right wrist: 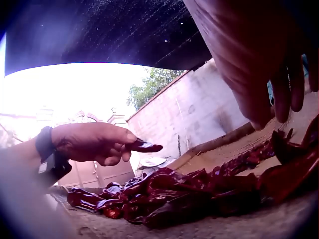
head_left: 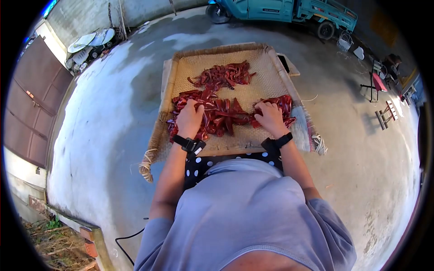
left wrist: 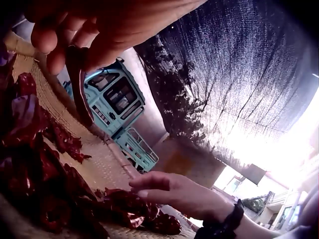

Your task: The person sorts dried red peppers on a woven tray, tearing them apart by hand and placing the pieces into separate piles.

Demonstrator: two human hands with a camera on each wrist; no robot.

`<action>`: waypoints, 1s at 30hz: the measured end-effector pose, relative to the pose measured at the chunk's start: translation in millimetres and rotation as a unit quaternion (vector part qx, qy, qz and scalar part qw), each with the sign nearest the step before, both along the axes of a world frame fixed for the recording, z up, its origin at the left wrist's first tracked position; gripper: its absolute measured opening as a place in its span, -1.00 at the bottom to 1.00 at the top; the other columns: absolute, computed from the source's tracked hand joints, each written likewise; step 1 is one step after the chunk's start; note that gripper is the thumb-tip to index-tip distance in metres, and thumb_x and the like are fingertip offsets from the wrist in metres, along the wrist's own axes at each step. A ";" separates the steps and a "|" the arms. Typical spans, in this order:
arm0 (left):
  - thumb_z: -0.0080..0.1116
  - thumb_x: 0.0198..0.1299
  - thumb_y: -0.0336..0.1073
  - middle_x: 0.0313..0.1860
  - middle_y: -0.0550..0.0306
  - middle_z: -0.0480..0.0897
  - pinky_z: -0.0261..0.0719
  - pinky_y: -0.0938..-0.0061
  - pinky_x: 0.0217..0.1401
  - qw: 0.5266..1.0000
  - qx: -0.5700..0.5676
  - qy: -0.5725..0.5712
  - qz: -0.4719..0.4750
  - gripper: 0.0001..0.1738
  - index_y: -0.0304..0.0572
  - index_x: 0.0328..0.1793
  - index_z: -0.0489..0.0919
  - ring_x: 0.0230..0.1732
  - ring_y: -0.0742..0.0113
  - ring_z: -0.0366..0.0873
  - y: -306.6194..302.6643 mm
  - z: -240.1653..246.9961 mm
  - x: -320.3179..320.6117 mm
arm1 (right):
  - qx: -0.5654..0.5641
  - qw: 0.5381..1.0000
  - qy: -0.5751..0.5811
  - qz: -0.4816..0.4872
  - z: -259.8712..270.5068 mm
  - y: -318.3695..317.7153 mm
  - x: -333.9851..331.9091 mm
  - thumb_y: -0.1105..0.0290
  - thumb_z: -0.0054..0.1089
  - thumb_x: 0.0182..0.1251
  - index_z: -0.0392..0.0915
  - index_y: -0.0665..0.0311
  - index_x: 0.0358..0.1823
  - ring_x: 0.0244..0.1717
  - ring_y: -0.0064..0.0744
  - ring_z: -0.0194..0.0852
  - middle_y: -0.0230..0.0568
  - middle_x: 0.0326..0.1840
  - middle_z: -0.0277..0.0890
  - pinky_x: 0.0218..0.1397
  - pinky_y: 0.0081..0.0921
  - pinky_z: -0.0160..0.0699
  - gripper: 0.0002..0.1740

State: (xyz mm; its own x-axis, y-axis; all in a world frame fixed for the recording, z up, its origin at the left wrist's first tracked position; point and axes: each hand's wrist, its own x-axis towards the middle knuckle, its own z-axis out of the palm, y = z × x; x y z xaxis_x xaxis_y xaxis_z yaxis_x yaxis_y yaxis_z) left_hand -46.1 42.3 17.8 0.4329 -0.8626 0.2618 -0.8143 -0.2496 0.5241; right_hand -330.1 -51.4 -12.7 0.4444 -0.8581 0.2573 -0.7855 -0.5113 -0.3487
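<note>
A woven tray (head_left: 266,83) lies on concrete and carries dried red chillies, a far pile (head_left: 224,74) and a near row (head_left: 226,115). My left hand (head_left: 190,116) is at the left end of the near row. It pinches one chilli (left wrist: 79,79) between thumb and fingers, and that chilli (right wrist: 145,147) pokes out of the left hand (right wrist: 94,142) just above the heap. My right hand (head_left: 270,116) is over the right end of the row, fingers relaxed and hanging over the chillies (right wrist: 199,191). In the left wrist view the right hand (left wrist: 172,191) holds nothing.
A blue three-wheeled truck (head_left: 280,9) stands beyond the tray. Chairs and a small stool (head_left: 384,113) are off to the right, a brown door (head_left: 31,104) to the left. A dark flat object (head_left: 285,63) lies at the tray's far right corner. Concrete floor surrounds the tray.
</note>
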 end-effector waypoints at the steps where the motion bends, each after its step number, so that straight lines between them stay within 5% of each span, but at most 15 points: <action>1: 0.18 0.34 -0.08 -0.21 -0.23 0.72 0.61 -0.03 -0.09 1.000 0.006 -0.009 0.021 -0.63 -0.12 0.12 0.48 -0.12 -0.24 0.69 1.9 -2.4 6.3 | 0.018 1.000 0.016 0.001 1.6 4.1 -4.4 0.34 0.27 0.09 0.60 0.09 0.12 0.22 -0.06 0.37 -0.23 0.07 0.58 0.24 0.00 0.28 -0.52; 6: 0.25 0.29 -0.09 -0.17 -0.25 0.72 0.60 -0.07 -0.07 0.997 -0.015 -0.023 0.071 -0.45 -0.08 0.33 0.37 -0.11 -0.31 0.67 14.2 -2.9 2.3 | -0.046 0.997 0.064 0.015 -29.5 2.5 -6.0 0.38 0.29 0.03 0.59 0.05 0.10 0.21 -0.10 0.36 -0.27 0.04 0.57 0.24 0.00 0.23 -0.51; 9: 0.25 0.27 -0.13 -0.18 -0.27 0.71 0.59 -0.07 -0.07 0.999 0.004 0.033 -0.020 -0.40 -0.07 0.38 0.35 -0.10 -0.30 0.67 9.2 -8.8 -3.9 | -0.064 0.995 0.071 0.010 -34.5 3.7 -6.0 0.41 0.29 0.00 0.60 0.03 0.06 0.16 -0.12 0.39 -0.28 -0.01 0.58 0.24 -0.01 0.21 -0.52; 13: 0.28 0.24 -0.26 -0.25 -0.16 0.72 0.61 0.18 -0.16 0.973 0.018 0.155 -0.171 -0.57 -0.22 0.22 0.53 -0.22 -0.05 0.71 7.7 -8.9 -25.5 | -0.058 0.993 0.103 0.010 -24.9 3.8 -5.7 0.36 0.35 0.02 0.57 0.06 0.09 0.16 -0.13 0.43 -0.23 0.00 0.59 0.31 -0.03 0.20 -0.50; 16: 0.26 0.25 -0.32 -0.34 -0.07 0.71 0.60 0.28 -0.19 0.936 0.042 0.203 -0.284 -0.63 -0.30 0.15 0.59 -0.32 0.08 0.69 4.9 -13.4 -39.1 | -0.088 0.996 0.017 0.018 -24.4 5.1 -6.5 0.39 0.31 0.09 0.59 0.06 0.06 0.11 -0.15 0.48 -0.23 -0.08 0.63 0.35 -0.02 0.16 -0.57; 18: 0.25 0.31 -0.34 -0.39 0.12 0.65 0.53 0.40 -0.28 0.913 0.068 0.227 -0.333 -0.62 -0.30 0.21 0.55 -0.41 0.40 0.55 -0.9 -24.7 -42.7 | -0.077 0.997 -0.014 0.008 -15.9 6.8 -6.6 0.41 0.27 0.16 0.61 0.06 0.02 0.07 -0.17 0.50 -0.24 -0.10 0.64 0.35 -0.03 0.13 -0.65; 21: 0.25 0.31 -0.33 -0.34 0.11 0.64 0.56 0.40 -0.26 0.933 -0.075 0.097 -0.337 -0.60 -0.31 0.23 0.53 -0.42 0.38 0.55 -6.8 -37.7 -53.8 | -0.019 0.994 -0.098 0.034 2.3 10.7 -3.9 0.43 0.28 0.21 0.61 0.09 0.04 0.03 -0.19 0.56 -0.22 -0.10 0.66 0.33 -0.10 0.24 -0.67; 24: 0.26 0.31 -0.33 -0.24 0.07 0.67 0.58 0.39 -0.24 0.942 -0.163 0.111 -0.273 -0.59 -0.32 0.23 0.51 -0.41 0.34 0.57 -10.9 -38.9 -70.0 | 0.133 0.958 -0.227 0.114 3.3 13.1 5.6 0.46 0.31 0.28 0.59 0.16 0.10 -0.03 -0.38 0.61 -0.24 -0.11 0.67 0.14 -0.35 0.46 -0.65; 27: 0.24 0.33 -0.33 -0.22 0.05 0.69 0.60 0.39 -0.22 0.902 -0.046 0.285 -0.321 -0.65 -0.32 0.17 0.54 -0.39 0.31 0.60 -9.6 -31.2 -70.5 | 0.275 0.879 -0.342 0.187 1.3 17.1 16.3 0.49 0.30 0.34 0.57 0.21 0.16 -0.03 -0.58 0.58 -0.29 -0.09 0.66 -0.01 -0.56 0.55 -0.64; 28: 0.22 0.32 -0.29 -0.19 -0.04 0.69 0.60 0.29 -0.16 0.922 -0.049 0.255 -0.287 -0.67 -0.31 0.13 0.55 -0.28 0.13 0.62 -8.1 -28.2 -68.9 | 0.314 0.847 -0.375 0.207 1.5 18.8 18.0 0.50 0.30 0.36 0.57 0.22 0.17 -0.02 -0.64 0.56 -0.30 -0.07 0.66 -0.04 -0.61 0.56 -0.64; 29: 0.20 0.31 -0.26 -0.15 -0.13 0.70 0.61 0.19 -0.10 0.940 -0.051 0.223 -0.252 -0.68 -0.31 0.09 0.56 -0.18 -0.05 0.64 -5.6 -25.3 -65.4 | 0.297 0.852 -0.388 0.187 2.9 20.6 18.1 0.44 0.33 0.31 0.58 0.19 0.13 0.01 -0.44 0.59 -0.28 -0.04 0.65 0.05 -0.45 0.55 -0.65; 30: 0.19 0.30 -0.23 -0.11 -0.23 0.70 0.61 0.08 -0.04 0.956 -0.052 0.191 -0.217 -0.68 -0.30 0.05 0.57 -0.07 -0.22 0.66 -2.7 -21.0 -61.0 | 0.188 0.930 -0.284 0.140 4.1 20.1 16.5 0.41 0.34 0.28 0.59 0.17 0.10 0.03 -0.37 0.57 -0.26 -0.04 0.64 0.08 -0.38 0.53 -0.65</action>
